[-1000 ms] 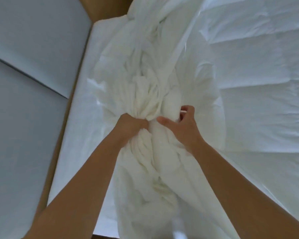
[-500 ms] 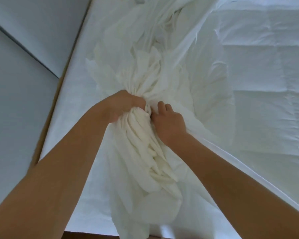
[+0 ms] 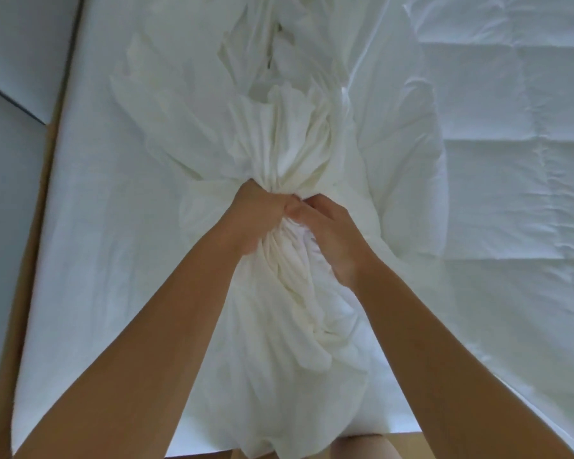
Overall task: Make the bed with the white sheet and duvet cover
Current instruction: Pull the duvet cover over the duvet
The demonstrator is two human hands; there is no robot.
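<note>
I see my left hand (image 3: 256, 215) fisted round the gathered neck of the crumpled white fabric duvet cover (image 3: 292, 150). My right hand (image 3: 333, 238) is pressed against it, fingers curled into the same bunch. The cover fans out beyond the grip and trails back beneath my wrists (all atop the smooth white sheet (image 3: 113, 246)). Right of the grip lies the quilted white duvet (image 3: 511, 167).

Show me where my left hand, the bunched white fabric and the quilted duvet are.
left hand (image 3: 257, 213): head view, back of the hand gripping the bunch.
bunched white fabric (image 3: 289, 150): head view, gathered folds above the left hand.
quilted duvet (image 3: 511, 180): head view, flat stitched panel at right.
</note>
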